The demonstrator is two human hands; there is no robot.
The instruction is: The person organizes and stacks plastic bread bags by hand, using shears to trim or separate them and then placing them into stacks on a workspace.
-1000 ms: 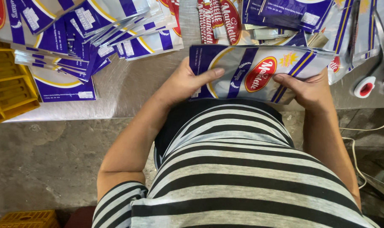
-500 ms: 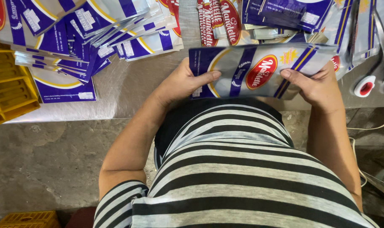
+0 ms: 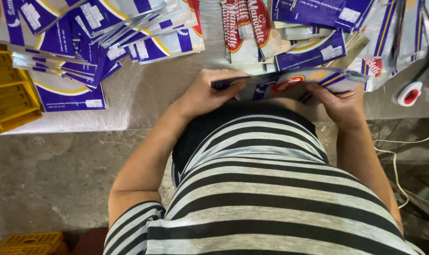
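A: Where is the pouch point(image 3: 290, 84)?

B: Above the table point(image 3: 143, 101) edge. The left hand point(image 3: 206, 93) and right hand point(image 3: 336, 100) each pinch one end. It looks light, floppy, slippery; better to hold it by the edges.

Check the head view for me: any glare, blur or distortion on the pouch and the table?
Head view: the steel table shows a soft sheen; the foil pouches catch bright glints. The pouch held by the left hand and right hand is tilted near edge-on and slightly smeared. Wide-angle bowing at the frame edges; the floor is dimmer.
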